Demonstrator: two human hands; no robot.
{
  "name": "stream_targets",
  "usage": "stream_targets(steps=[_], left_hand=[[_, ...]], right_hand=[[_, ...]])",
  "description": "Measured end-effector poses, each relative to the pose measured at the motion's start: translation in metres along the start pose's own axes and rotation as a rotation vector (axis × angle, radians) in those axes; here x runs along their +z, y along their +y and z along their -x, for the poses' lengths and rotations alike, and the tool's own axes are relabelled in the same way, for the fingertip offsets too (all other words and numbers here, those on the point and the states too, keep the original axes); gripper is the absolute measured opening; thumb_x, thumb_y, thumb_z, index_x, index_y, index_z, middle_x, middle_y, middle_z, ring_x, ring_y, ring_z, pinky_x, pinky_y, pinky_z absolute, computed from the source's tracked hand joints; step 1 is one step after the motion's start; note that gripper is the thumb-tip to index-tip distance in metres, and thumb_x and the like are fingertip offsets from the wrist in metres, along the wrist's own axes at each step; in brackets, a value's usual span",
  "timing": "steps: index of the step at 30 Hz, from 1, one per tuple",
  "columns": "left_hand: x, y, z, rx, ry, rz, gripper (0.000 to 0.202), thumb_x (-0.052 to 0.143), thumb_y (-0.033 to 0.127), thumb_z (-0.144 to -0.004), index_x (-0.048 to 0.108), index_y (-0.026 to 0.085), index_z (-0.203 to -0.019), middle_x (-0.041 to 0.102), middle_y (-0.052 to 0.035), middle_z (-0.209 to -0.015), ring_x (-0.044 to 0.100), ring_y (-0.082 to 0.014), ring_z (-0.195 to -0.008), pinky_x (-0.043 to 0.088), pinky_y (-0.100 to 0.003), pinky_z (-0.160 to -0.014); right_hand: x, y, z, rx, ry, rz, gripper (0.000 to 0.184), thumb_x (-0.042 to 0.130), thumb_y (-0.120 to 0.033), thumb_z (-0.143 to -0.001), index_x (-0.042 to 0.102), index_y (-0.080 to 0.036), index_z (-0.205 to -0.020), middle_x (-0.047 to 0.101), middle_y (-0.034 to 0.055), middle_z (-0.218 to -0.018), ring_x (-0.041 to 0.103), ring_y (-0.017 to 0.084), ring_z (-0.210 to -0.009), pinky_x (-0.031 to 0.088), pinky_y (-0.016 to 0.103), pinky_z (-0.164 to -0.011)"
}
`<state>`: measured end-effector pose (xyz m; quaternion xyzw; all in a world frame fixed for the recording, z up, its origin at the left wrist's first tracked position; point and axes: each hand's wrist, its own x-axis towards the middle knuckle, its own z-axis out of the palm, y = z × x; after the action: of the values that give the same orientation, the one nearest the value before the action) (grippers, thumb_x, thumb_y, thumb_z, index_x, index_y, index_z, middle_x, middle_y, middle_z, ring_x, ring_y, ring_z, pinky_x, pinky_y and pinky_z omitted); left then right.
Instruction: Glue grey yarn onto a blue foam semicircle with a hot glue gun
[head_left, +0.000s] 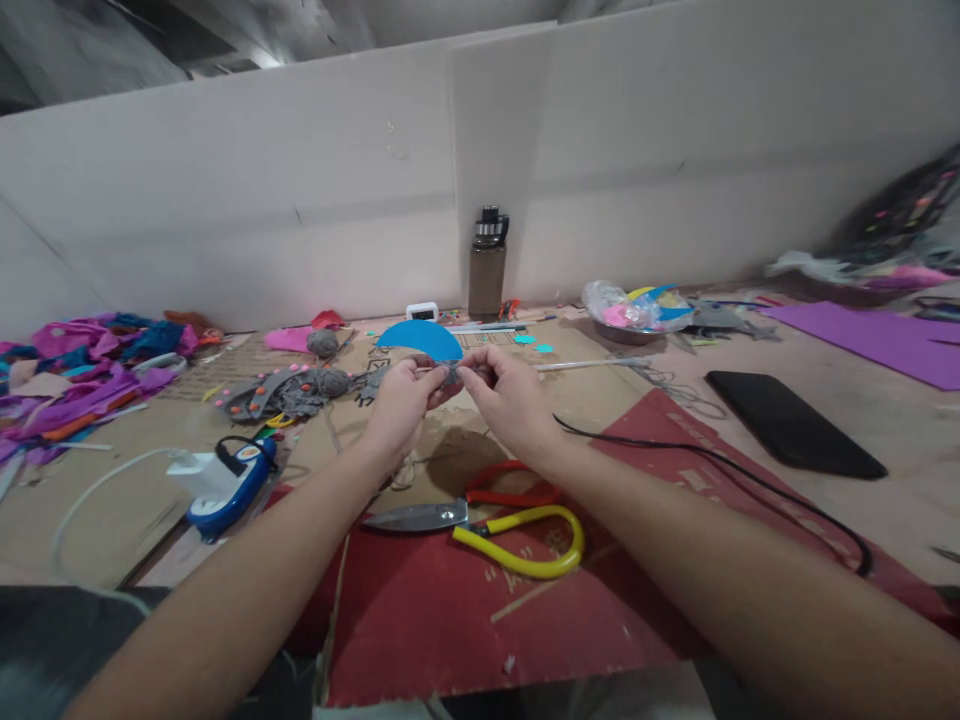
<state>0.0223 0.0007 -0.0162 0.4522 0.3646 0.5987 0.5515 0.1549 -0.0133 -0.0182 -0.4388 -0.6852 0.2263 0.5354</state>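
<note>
My left hand (399,400) and my right hand (516,402) meet above the cardboard, fingertips pinched together on a small grey piece (451,372) that looks like fabric or felt. Fingers cover most of it. Just behind them shows a blue half-round sheet (420,340). A thin clear rod (592,365) reaches out to the right from behind my right hand; whether that hand grips it, I cannot tell. Below both hands lie large scissors (495,523) with one yellow and one red handle. Left of my hands rests a heap of grey scraps (289,393) with orange dots.
A water bottle (487,270) stands against the white partition. At right are a metal bowl (626,333) of bagged pieces, a black phone (795,425) and a purple sheet (877,340). A blue power strip (232,500) and colourful scraps (97,360) lie left. A black cable (697,452) crosses the red cardboard (450,620).
</note>
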Motion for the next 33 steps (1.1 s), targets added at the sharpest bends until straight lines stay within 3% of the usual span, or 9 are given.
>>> stream_targets(steps=[10,17,23,26,31,33], left_hand=[[-0.002,0.012,0.001,0.024,0.027,0.087,0.016,0.065,0.010,-0.065,0.050,0.015,-0.071,0.061,0.0021,-0.070,0.062,-0.0097,-0.072,0.054,-0.034,-0.084],[-0.005,0.018,-0.001,0.010,-0.043,0.055,0.020,0.065,0.003,-0.060,0.050,0.015,-0.068,0.054,0.0052,-0.065,0.060,-0.0070,-0.066,0.054,-0.034,-0.085],[-0.008,0.017,-0.006,-0.036,-0.043,0.029,0.016,0.068,0.012,-0.068,0.053,0.014,-0.072,0.062,0.0003,-0.074,0.064,-0.0109,-0.074,0.056,-0.029,-0.078],[-0.015,0.016,-0.011,-0.016,-0.033,0.008,0.011,0.067,0.014,-0.072,0.057,0.012,-0.075,0.066,-0.0038,-0.079,0.066,-0.0120,-0.076,0.056,-0.025,-0.075],[-0.030,0.019,-0.023,0.066,0.044,0.025,0.010,0.066,0.013,-0.074,0.056,0.013,-0.075,0.066,-0.0036,-0.079,0.067,-0.0128,-0.077,0.055,-0.021,-0.070],[-0.038,0.019,-0.029,0.108,0.099,0.034,0.010,0.066,0.013,-0.074,0.056,0.013,-0.076,0.066,-0.0028,-0.076,0.068,-0.0129,-0.075,0.055,-0.022,-0.068]], right_hand=[[0.000,0.010,-0.004,0.006,-0.018,-0.012,0.017,0.051,-0.032,-0.083,0.060,-0.018,-0.084,0.050,-0.0030,-0.061,0.042,0.011,-0.056,0.033,0.025,-0.055],[0.002,0.018,-0.007,0.028,0.007,-0.027,0.017,0.051,-0.033,-0.082,0.060,-0.019,-0.080,0.048,-0.0033,-0.059,0.041,0.011,-0.054,0.031,0.024,-0.053],[0.001,0.020,-0.009,0.030,0.008,-0.036,0.020,0.051,-0.036,-0.083,0.060,-0.018,-0.080,0.052,-0.0027,-0.062,0.043,0.011,-0.056,0.032,0.024,-0.053],[0.002,0.019,-0.008,0.007,-0.047,-0.011,0.025,0.048,-0.040,-0.085,0.060,-0.019,-0.078,0.052,-0.0028,-0.061,0.043,0.011,-0.056,0.031,0.024,-0.054],[-0.001,0.024,-0.014,-0.032,-0.313,0.141,0.033,0.044,-0.037,-0.087,0.062,-0.018,-0.067,0.059,0.0003,-0.062,0.050,0.013,-0.060,0.033,0.025,-0.058],[-0.010,0.027,-0.022,-0.039,-0.263,0.213,0.038,0.041,-0.040,-0.089,0.062,-0.018,-0.066,0.061,0.0020,-0.064,0.050,0.014,-0.061,0.032,0.025,-0.058]])
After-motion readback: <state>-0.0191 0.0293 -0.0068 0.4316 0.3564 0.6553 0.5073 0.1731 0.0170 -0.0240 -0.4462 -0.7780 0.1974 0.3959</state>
